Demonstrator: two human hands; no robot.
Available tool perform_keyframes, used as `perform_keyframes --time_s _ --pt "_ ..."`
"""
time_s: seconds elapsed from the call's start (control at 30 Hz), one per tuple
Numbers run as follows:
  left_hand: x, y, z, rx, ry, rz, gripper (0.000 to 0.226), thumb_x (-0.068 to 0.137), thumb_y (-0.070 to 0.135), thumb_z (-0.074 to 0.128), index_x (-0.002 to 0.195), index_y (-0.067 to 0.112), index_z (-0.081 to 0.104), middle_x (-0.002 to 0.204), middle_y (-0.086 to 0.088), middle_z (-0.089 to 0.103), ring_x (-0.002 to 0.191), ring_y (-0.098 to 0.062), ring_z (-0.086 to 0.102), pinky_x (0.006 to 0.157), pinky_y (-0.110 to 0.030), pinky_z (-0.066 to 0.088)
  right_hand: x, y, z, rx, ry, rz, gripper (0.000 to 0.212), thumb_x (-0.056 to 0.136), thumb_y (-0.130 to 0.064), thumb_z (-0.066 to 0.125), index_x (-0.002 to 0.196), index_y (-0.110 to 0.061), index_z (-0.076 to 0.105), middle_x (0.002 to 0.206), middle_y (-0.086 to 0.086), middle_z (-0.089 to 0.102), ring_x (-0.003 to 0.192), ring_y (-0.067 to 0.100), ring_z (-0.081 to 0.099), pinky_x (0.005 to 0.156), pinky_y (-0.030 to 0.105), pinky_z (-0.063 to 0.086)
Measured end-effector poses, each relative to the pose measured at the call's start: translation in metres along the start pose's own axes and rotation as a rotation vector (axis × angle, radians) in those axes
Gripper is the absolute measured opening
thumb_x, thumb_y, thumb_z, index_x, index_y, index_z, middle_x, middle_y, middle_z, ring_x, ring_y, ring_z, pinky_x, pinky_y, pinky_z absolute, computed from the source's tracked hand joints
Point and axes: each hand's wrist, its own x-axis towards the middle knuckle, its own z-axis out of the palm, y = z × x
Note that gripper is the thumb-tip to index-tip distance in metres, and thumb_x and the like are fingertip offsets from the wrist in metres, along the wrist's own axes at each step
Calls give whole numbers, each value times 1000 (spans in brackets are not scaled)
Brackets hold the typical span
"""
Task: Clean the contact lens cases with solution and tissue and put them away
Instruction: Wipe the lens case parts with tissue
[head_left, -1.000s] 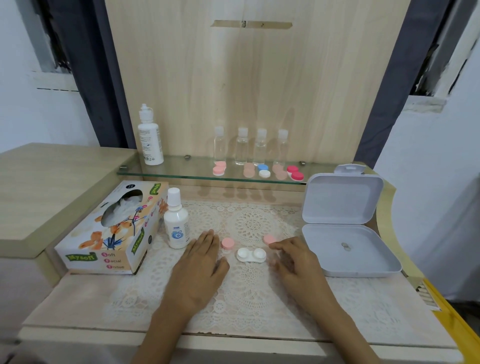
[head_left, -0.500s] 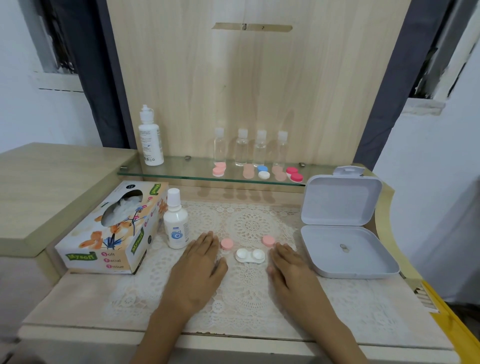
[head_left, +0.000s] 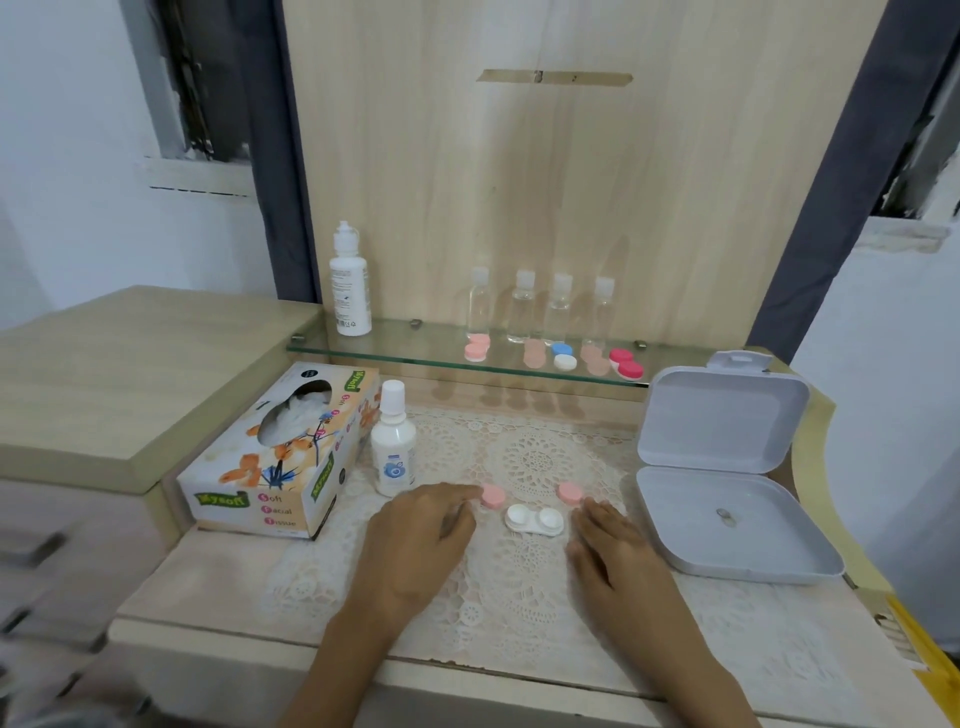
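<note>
A white contact lens case (head_left: 534, 520) lies uncapped on the lace mat, with one pink cap (head_left: 491, 495) to its left and another pink cap (head_left: 570, 492) to its right. My left hand (head_left: 421, 540) rests flat on the mat, fingertips beside the left cap. My right hand (head_left: 613, 551) lies flat too, fingertips just below the right cap. Neither hand holds anything. A small white solution bottle (head_left: 393, 448) stands left of the hands, next to a tissue box (head_left: 280, 457).
An open grey storage box (head_left: 737, 525) sits at the right. A glass shelf (head_left: 395, 347) behind carries a tall white bottle (head_left: 350, 280), several small clear bottles (head_left: 522, 306) and several coloured lens cases (head_left: 564, 356). A wooden cabinet top (head_left: 130, 374) lies to the left.
My right hand has flattened and drawn back slightly from the right pink cap. The left hand stays in place. The view has tilted a little.
</note>
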Motion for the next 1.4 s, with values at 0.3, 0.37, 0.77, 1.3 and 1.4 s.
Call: perform_keyframes --time_s 0.3,0.37,0.77,1.3,1.4 --pt "31 -29 -100 82 545 -224 30 82 12 49 74 32 70 58 14 58 50 -8 48 48 -26 33 1 1 2 -22 -26 -19 39 96 -20 49 133 -11 53 145 3 45 139 15 33 110 19 15" --pt "56 -56 -121 281 391 -282 24 82 12 56 83 31 71 81 4 66 71 -19 57 62 -31 43 1 1 1 -32 -32 -16 38 95 -20 51 131 -9 56 142 6 48 137 18 37 110 21 17" --pt "105 -107 -117 1179 -228 -201 37 83 57 52 109 35 66 147 3 33 137 -20 18 107 -46 15 0 -1 -1 -41 -25 -9 51 90 -35 36 122 -4 62 132 11 58 128 26 48 109 34 28" --pt "105 -91 -128 312 386 -242 18 86 24 58 93 17 73 87 -9 71 73 -22 55 69 -28 40 -1 1 1 -18 -45 -1 40 95 -22 50 132 -8 55 141 8 50 137 21 38 110 24 20" --pt "108 -84 -130 64 437 -330 19 90 24 54 99 11 66 96 -11 68 85 -26 59 74 -31 42 -2 2 0 -17 -24 6 42 95 -26 47 131 -7 56 140 8 50 136 21 39 110 25 21"
